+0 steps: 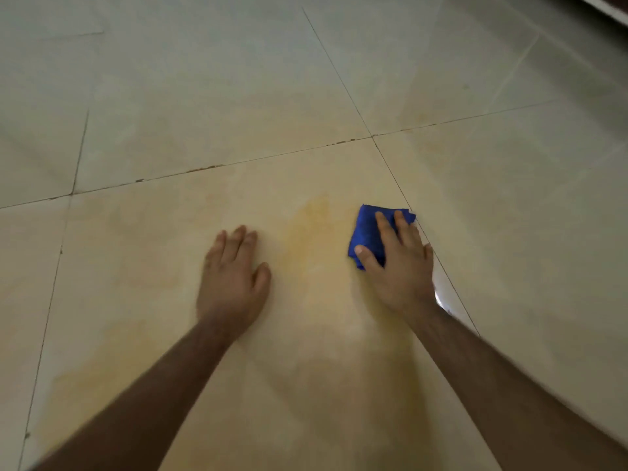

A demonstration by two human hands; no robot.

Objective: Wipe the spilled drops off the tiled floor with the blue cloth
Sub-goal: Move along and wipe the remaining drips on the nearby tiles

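A folded blue cloth point(365, 232) lies on the cream tiled floor point(210, 107), just left of a grout line. My right hand point(399, 263) presses flat on top of it, fingers spread, thumb over its near left corner. My left hand point(231, 273) rests palm down on the bare tile to the left, fingers together, holding nothing. Between the two hands a faint yellowish smear point(306, 232) stains the tile. No distinct drops show; the picture is slightly blurred.
Dark grout lines cross at a junction point(372, 136) beyond the cloth, with small dark specks along the seam point(204, 168). A dark edge of something sits at the far top right corner point(608, 5). A small bright glint point(439, 299) shows beside my right wrist.
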